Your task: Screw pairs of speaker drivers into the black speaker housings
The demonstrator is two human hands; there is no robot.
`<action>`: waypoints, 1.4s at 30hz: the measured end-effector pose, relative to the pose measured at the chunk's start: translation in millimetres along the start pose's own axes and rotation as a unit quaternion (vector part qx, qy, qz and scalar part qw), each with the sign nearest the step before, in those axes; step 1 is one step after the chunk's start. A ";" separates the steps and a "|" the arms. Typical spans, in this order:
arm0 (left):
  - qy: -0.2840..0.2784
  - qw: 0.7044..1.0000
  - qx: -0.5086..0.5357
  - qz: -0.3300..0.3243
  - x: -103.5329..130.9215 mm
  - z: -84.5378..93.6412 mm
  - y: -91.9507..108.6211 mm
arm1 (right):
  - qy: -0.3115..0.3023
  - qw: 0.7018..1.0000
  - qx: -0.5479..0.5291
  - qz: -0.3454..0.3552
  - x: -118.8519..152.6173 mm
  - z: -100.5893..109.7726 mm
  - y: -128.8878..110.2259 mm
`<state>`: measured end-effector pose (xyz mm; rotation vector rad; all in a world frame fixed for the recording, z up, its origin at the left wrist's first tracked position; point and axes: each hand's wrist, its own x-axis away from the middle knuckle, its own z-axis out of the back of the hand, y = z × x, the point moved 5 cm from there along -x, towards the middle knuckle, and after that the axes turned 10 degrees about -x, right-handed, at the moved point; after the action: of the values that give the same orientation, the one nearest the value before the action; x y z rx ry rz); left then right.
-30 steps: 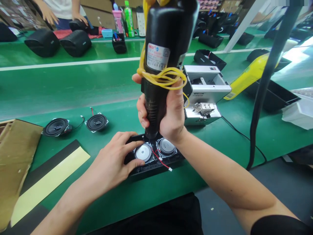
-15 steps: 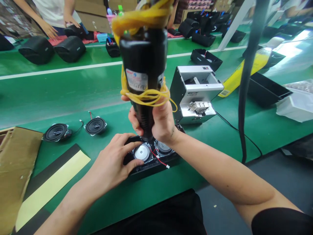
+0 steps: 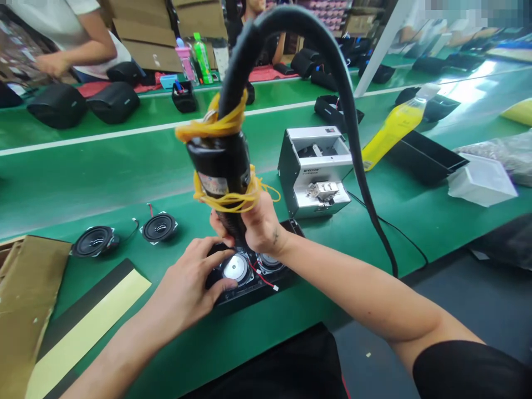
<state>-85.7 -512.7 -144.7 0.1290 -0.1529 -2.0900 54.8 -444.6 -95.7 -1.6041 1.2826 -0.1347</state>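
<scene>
My right hand (image 3: 260, 224) has its fingers curled tight round a black cylindrical power tool tied with yellow bands (image 3: 218, 153), nose-down over the open black speaker box (image 3: 240, 297). Left hand (image 3: 193, 271): fingers parted in a C round the round silver-backed speaker (image 3: 235, 267) inside the box, can't tell if they're gripping.
</scene>
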 end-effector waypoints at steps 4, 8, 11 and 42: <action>0.028 1.000 0.003 -0.008 4.1 -6.6 -5.6 | 0.025 1.000 -0.002 -0.001 2.7 -5.9 -5.2; 0.079 0.997 0.013 -0.011 8.3 -20.2 -18.2 | 0.082 0.996 0.000 0.044 7.5 -0.5 -40.4; 0.098 0.995 0.031 -0.015 8.2 -30.4 -27.5 | 0.135 0.976 0.026 0.171 15.8 19.2 -99.4; 0.082 0.981 0.082 0.157 29.9 -33.4 -26.7 | 0.253 0.897 0.222 0.287 43.7 70.6 -178.7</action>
<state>-118.1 -527.2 -182.9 0.3543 -0.2298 -1.7424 234.5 -452.1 -15.4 -0.7688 1.9138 -0.4597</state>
